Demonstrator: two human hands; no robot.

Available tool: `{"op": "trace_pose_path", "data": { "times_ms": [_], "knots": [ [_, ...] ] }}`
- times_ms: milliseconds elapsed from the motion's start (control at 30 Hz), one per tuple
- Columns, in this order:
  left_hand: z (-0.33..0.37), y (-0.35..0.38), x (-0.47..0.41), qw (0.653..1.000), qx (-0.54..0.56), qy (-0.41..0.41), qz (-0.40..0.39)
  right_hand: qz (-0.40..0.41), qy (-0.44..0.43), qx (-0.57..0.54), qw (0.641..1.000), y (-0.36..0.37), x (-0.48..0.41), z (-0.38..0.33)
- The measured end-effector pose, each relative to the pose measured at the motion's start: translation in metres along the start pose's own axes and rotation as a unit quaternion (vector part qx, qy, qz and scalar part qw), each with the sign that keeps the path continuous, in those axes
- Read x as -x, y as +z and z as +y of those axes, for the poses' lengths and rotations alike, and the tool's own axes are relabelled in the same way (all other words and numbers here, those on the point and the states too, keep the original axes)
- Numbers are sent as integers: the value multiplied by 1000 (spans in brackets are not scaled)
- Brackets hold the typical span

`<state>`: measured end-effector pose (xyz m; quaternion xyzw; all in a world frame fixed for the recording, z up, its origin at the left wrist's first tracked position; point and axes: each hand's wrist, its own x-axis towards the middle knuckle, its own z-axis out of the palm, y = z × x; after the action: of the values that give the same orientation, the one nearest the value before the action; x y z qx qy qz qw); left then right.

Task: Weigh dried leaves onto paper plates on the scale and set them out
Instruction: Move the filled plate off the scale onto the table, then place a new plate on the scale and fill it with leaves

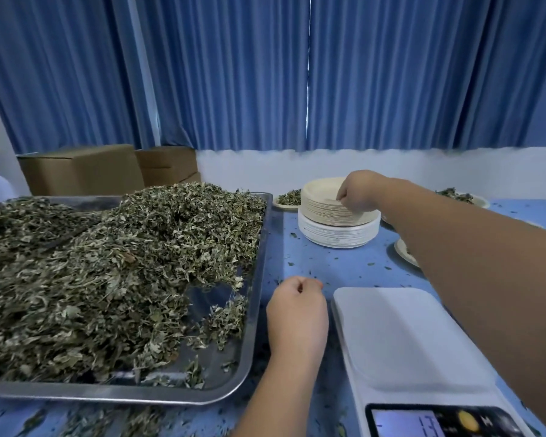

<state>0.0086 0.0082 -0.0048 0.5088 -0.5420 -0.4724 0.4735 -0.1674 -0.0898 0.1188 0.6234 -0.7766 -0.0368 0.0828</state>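
Leaves (pixel 108 263) sit piled high in the tray (pixel 259 279) on the left, a dry, crumbly green-grey heap with a bare patch near its right corner. Flecks are scattered all over the table (pixel 328 266).

The right hand (pixel 360 189) is out at the plate stack (pixel 334 225). Its fingers curl down over the rim of the top plate (pixel 320 187), pinching at the edge. The left hand (pixel 297 310) waits between tray and scale (pixel 401 342), rolled into a fist with nothing showing in it.

The scale's platform is bare and its display (pixel 435 425) is lit, though the digits are too blurred to call. Two filled plates, one (pixel 289 197) behind the stack and one (pixel 457 195) far right, are already set out.

This looks like the fetch-a-plate step. Paper plates are thin and nest tightly, so peeling one off by the rim is the way, and two may come up together.

As for the leaves, they look featherlight and brittle. A loose scoop from the edge of the heap should suit, since squeezing would likely crumble them. They'll shed on the trip across, so keep the carry low over the plate.
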Motion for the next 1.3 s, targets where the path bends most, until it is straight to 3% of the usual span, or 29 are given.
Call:
{"op": "trace_pose_path", "data": {
  "times_ms": [433, 767, 1000, 1300],
  "knots": [
    [3, -3, 4, 1000, -23, 11, -12, 128, -55, -113, 984, -12, 20, 14],
    [11, -7, 16, 998, 32, 46, 3, 203, -136, -156, 957, 20, 155, 7],
    [8, -9, 16, 999, 48, 20, 17, 115, -140, -149, 972, 35, 238, 20],
    [7, -8, 14, 998, 48, 22, 28, 49, -156, -162, 973, 41, 262, 23]
  ]
}}
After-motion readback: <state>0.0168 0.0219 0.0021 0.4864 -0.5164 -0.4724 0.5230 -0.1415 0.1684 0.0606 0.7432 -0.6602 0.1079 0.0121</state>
